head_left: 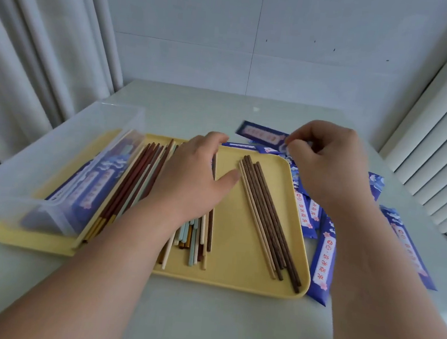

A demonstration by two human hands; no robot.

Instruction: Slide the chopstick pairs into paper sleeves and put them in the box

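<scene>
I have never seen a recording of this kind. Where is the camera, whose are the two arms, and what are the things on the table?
There is no machine: a person works with bare hands. The one picture comes from a camera worn on the head, looking forward and down. On the pale table lies a yellow tray. The left hand rests flat on a mixed pile of chopsticks in the tray. A few brown chopsticks lie apart, nearer the tray's right side. The right hand pinches the end of one blue paper sleeve beyond the tray's far edge. More loose sleeves lie on the table right of the tray. The clear box stands on the tray's left part and holds other sleeves.
</scene>
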